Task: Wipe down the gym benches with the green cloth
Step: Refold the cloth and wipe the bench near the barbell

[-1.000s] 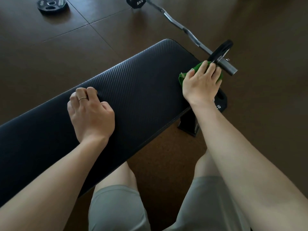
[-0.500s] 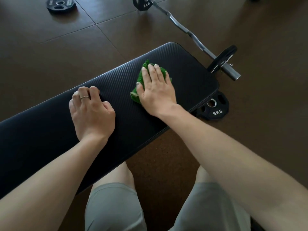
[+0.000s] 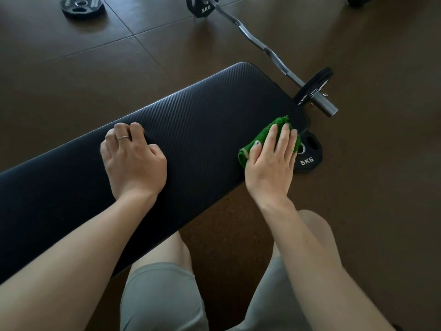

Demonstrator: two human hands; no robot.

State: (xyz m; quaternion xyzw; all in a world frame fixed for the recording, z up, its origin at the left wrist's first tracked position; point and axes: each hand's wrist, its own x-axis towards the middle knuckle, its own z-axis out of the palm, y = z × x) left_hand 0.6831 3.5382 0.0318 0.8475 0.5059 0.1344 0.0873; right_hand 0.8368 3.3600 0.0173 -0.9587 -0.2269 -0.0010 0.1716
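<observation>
A long black padded bench (image 3: 202,130) runs from the lower left to the upper right of the head view. My right hand (image 3: 269,163) presses a bunched green cloth (image 3: 262,136) flat onto the bench's near right corner, fingers straight on top of it. My left hand (image 3: 133,161) rests on the middle of the pad with its fingers curled under and a ring on one finger. It holds nothing.
A curl bar (image 3: 253,41) with a black plate lies on the brown floor just beyond the bench's right end. A 5 kg plate (image 3: 307,158) lies flat by the right corner. Another plate (image 3: 81,5) sits far left. My knees are below the bench edge.
My right hand slid the cloth from the bench's right end to the middle of the pad, then back to the near right corner. My left hand stayed put.
</observation>
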